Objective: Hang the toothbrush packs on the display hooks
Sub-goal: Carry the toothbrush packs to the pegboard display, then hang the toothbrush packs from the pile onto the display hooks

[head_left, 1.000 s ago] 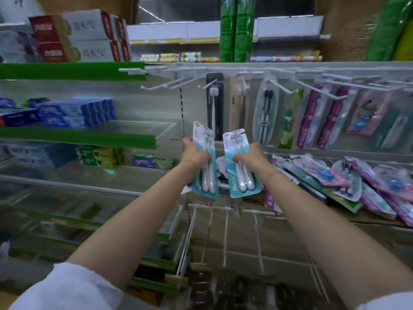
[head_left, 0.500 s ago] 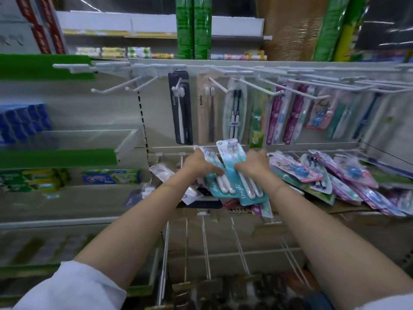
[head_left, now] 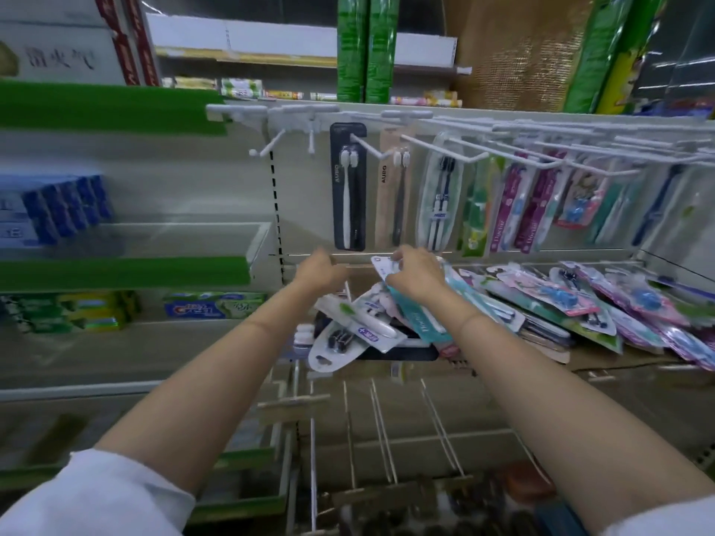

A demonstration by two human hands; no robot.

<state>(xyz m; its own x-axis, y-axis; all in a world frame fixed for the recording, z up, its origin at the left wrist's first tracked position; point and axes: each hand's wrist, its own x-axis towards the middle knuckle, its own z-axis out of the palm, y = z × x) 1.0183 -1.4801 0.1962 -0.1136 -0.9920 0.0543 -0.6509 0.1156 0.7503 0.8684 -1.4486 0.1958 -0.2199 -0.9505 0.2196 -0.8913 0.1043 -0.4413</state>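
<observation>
Right grip [head_left: 416, 278] pinching teal toothbrush pack [head_left: 419, 323] top; left grip [head_left: 319, 272] curled, contents unclear.

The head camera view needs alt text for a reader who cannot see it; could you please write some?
A person's right hand grips a teal toothbrush pack above a heap of loose packs on a shop shelf, while the left hand reaches beside it, its grip unclear. Above, white display hooks carry hanging toothbrush packs, some hooks bare.
</observation>
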